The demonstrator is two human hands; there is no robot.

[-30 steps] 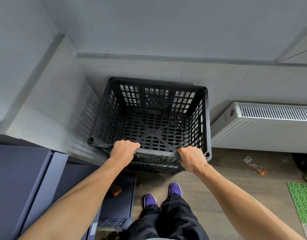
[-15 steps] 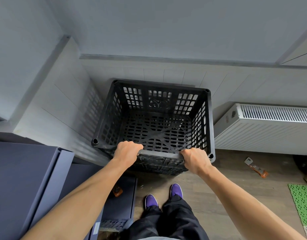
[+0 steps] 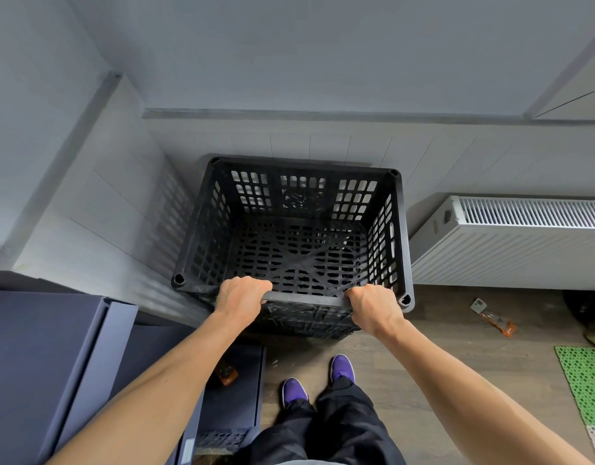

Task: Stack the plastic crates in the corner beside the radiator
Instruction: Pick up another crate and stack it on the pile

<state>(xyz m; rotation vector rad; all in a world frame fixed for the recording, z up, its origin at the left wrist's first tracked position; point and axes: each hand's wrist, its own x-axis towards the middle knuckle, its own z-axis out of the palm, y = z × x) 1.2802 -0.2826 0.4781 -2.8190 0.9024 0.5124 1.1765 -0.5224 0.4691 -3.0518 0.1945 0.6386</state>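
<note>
No legible txt anywhere.

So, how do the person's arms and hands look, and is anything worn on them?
Both arms are bare up to the frame edge, with no sleeves visible. The left hand and the right hand have no gloves, and I see no rings, watch or bracelet on them.

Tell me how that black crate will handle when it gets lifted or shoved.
The black crate is probably light for its size: it is empty, with slotted walls. It likely stays stiff, given its thick rim and corner posts. Both hands, left and right, grip one rim, so it may tilt when lifted.
</note>
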